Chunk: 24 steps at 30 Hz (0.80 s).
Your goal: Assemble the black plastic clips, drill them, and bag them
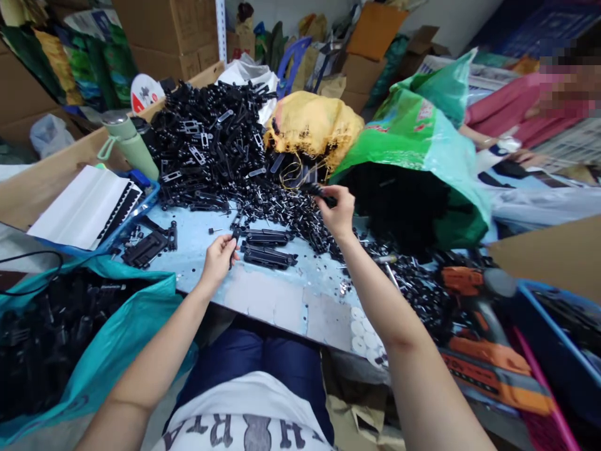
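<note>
My left hand (220,255) is closed around a small black part (235,234) near the table's front. Right beside it, two long black assemblies (268,255) lie one behind the other on the light blue tabletop (192,266). My right hand (339,210) pinches a dark elongated piece (323,193), raised over the small black parts (300,216) and left of the green sack's mouth. Behind both hands rises a large pile of black parts (211,138). The fine shape of each held piece is blurred.
An orange power drill (493,357) lies at the right. The open green sack (413,138) and yellow mesh sack (314,125) stand behind. A green bottle (129,147) and a blue tray (154,193) are left. A teal bag (107,351) hangs front left. Another person's pink sleeve (502,103) shows.
</note>
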Tool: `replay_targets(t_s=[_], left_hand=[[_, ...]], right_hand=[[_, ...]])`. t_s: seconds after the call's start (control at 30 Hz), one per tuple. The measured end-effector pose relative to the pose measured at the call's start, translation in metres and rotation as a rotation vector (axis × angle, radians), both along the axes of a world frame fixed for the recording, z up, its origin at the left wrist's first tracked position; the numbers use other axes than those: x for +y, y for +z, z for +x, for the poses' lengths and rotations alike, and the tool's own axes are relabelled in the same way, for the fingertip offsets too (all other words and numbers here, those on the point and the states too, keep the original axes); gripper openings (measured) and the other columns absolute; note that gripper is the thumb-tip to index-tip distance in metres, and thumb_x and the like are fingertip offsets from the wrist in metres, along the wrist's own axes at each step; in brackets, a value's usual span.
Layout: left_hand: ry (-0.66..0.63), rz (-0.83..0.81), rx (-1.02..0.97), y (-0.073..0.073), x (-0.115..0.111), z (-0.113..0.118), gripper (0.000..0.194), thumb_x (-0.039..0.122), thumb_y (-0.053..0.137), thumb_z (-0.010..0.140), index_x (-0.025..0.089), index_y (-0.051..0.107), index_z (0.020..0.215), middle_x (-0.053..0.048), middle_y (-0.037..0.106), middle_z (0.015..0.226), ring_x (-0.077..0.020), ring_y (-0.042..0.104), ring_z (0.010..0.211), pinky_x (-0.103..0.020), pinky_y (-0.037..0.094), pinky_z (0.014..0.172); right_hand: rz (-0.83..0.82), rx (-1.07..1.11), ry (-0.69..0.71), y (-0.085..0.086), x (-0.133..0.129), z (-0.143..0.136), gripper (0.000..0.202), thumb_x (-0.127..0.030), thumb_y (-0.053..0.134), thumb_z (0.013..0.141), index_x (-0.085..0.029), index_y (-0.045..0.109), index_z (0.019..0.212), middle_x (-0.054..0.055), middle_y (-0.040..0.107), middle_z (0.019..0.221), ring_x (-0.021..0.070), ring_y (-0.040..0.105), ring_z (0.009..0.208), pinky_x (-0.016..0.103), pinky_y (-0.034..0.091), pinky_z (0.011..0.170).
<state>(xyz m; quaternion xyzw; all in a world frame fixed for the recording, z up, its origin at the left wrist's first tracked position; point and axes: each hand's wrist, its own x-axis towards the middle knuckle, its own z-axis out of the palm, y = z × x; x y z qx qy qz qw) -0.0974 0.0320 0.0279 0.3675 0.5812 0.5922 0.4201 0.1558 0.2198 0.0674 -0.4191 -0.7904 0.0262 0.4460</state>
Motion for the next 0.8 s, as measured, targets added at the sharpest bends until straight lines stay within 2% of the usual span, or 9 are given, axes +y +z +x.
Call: replay_targets(t_s=[0.07,0.17,0.27,0.33,0.4,0.5,0.67,0.8], left_hand=[[-0.020,-0.041,0.003,-0.008,-0.014,0.013,0.035,0.043,0.057,0.075,0.014,0.054,0.093,0.001,0.057,0.067,-0.0056,0.046,0.042,-0.018,0.034,0.039],[-0.073,-0.098,0.077,-0.023,-0.031,0.022,0.037,0.043,0.058,0.074,0.013,0.056,0.096,0.000,0.058,0.069,-0.0072,0.049,0.046,-0.018,0.035,0.039],[-0.130,-0.124,0.171,-0.033,-0.045,0.026,0.035,0.041,0.057,0.075,0.014,0.058,0.098,-0.002,0.060,0.075,-0.0085,0.051,0.050,-0.019,0.038,0.042],[-0.167,-0.129,0.208,-0.036,-0.050,0.031,0.033,0.040,0.054,0.078,0.015,0.058,0.100,-0.002,0.061,0.078,-0.0087,0.051,0.052,-0.020,0.040,0.045],[-0.199,-0.127,0.222,-0.037,-0.054,0.038,0.031,0.039,0.052,0.080,0.016,0.058,0.100,-0.003,0.061,0.081,-0.0090,0.053,0.055,-0.021,0.043,0.049],[-0.233,-0.112,0.257,-0.039,-0.055,0.051,0.029,0.037,0.050,0.082,0.016,0.058,0.100,-0.004,0.063,0.085,-0.0111,0.056,0.062,-0.022,0.046,0.055],[-0.360,-0.073,0.519,-0.036,-0.048,0.075,0.022,0.029,0.050,0.083,0.017,0.059,0.099,-0.007,0.064,0.095,-0.0180,0.060,0.083,-0.031,0.048,0.074],[-0.452,-0.045,0.745,-0.035,-0.024,0.084,0.015,0.022,0.052,0.081,0.016,0.060,0.092,-0.009,0.062,0.095,-0.0208,0.059,0.090,-0.036,0.046,0.083]], right_hand=[[0.009,-0.232,0.069,-0.012,-0.016,0.011,0.012,-0.021,0.047,0.083,-0.017,0.055,0.093,0.007,0.063,0.089,0.0192,0.057,0.083,0.034,0.040,0.079],[-0.028,-0.571,0.231,-0.033,-0.037,0.023,0.017,-0.014,0.043,0.084,-0.017,0.059,0.089,0.007,0.065,0.081,0.0195,0.056,0.079,0.031,0.039,0.071],[-0.069,-0.702,0.278,-0.042,-0.052,0.026,0.029,-0.012,0.047,0.079,-0.015,0.057,0.106,0.010,0.064,0.104,0.0215,0.054,0.092,0.032,0.039,0.074],[-0.061,-0.737,0.292,-0.041,-0.054,0.020,0.047,-0.012,0.051,0.075,-0.015,0.049,0.122,0.011,0.053,0.125,0.0239,0.049,0.106,0.034,0.038,0.081],[-0.040,-0.779,0.324,-0.039,-0.048,0.008,0.062,-0.010,0.053,0.071,-0.016,0.040,0.131,0.010,0.042,0.138,0.0254,0.043,0.116,0.036,0.036,0.088],[-0.009,-0.835,0.329,-0.036,-0.030,-0.018,0.062,-0.005,0.049,0.072,-0.015,0.039,0.133,0.011,0.036,0.142,0.0250,0.037,0.123,0.038,0.031,0.094],[0.001,-0.944,0.321,-0.032,-0.004,-0.065,0.042,-0.009,0.044,0.083,-0.015,0.047,0.124,0.011,0.050,0.128,0.0251,0.046,0.109,0.037,0.034,0.085],[-0.022,-1.017,0.374,-0.020,0.000,-0.095,0.030,-0.016,0.060,0.075,-0.011,0.054,0.104,0.013,0.058,0.109,0.0256,0.047,0.103,0.035,0.034,0.083]])
